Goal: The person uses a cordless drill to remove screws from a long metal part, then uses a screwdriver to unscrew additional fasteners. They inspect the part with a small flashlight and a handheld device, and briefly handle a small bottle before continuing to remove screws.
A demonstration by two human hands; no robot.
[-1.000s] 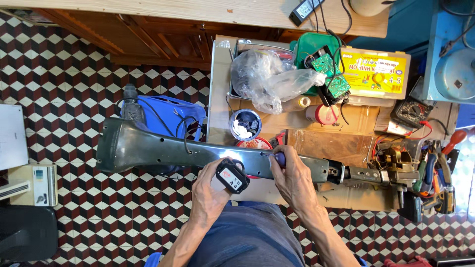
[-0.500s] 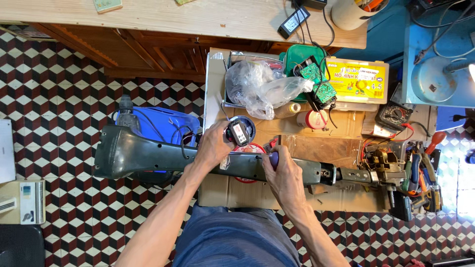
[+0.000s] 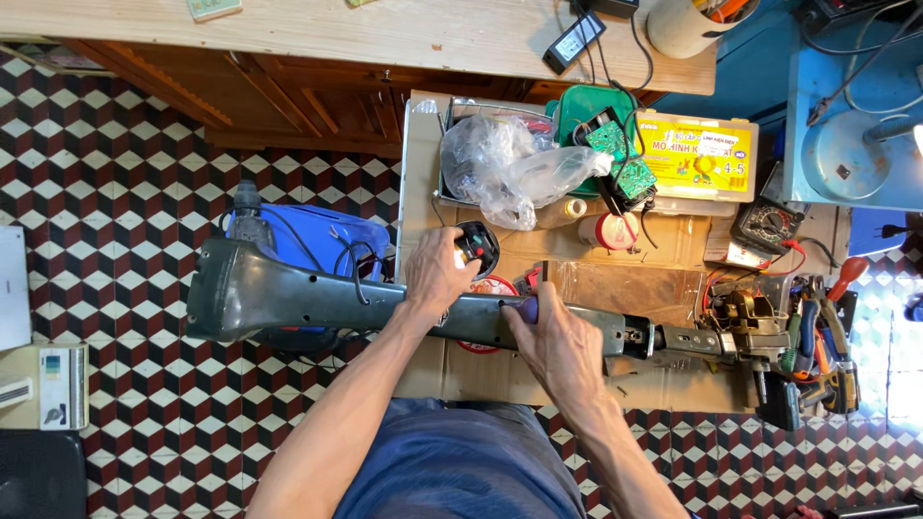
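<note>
Nearest, at 6 o'clock, blue-clad lap, both forearms reaching up from it toward the bench. Right hand closed around a purple-handled screwdriver, shaft upright, tip toward 12 o'clock, palm resting on the long dark-grey housing. Left hand just at 9 o'clock of the right, fingers curled around a small round black part with red and green spots, wrist crossing over the housing. Housing lying across the view from 9 to 3 o'clock, wide end over the patterned floor, narrow end joined to a metal motor assembly. Beneath it, cardboard sheet covering the low bench. At 9 o'clock, behind the housing, blue bag with black cable draped over it. Near the 3 o'clock edge, a cluster of hand tools with red and blue grips. Farther, toward 12 o'clock, crumpled clear plastic bag, green circuit boards on a green tray, yellow compartment box, roll of tape. At 2 o'clock, multimeter with red lead. Farthest, wooden counter along the top edge.
</note>
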